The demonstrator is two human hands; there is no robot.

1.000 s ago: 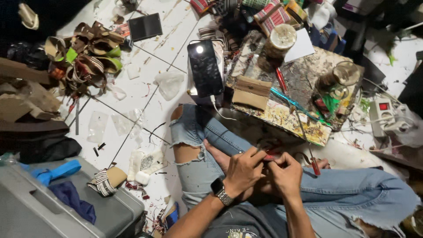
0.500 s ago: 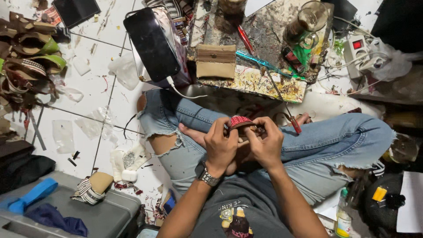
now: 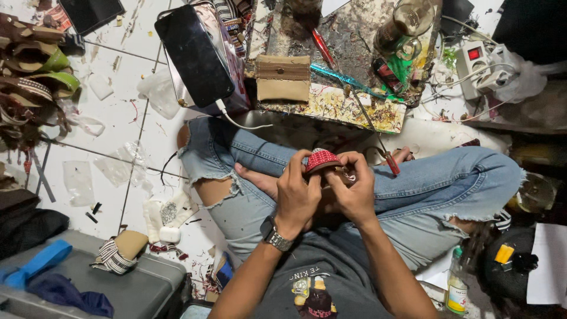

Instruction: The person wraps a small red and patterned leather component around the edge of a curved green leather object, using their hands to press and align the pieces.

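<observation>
Shifted slightly against half a second back — hands a touch higher over the crossed legs, red piece turned up more. Two hands at work: left hand and right hand both pinching one red studded strap piece, held between them above the lap. Beyond the knees, one paint-spattered board carrying one tan pouch — beside it one black phone on a cable. One red-handled tool just right of the fingers.
</observation>
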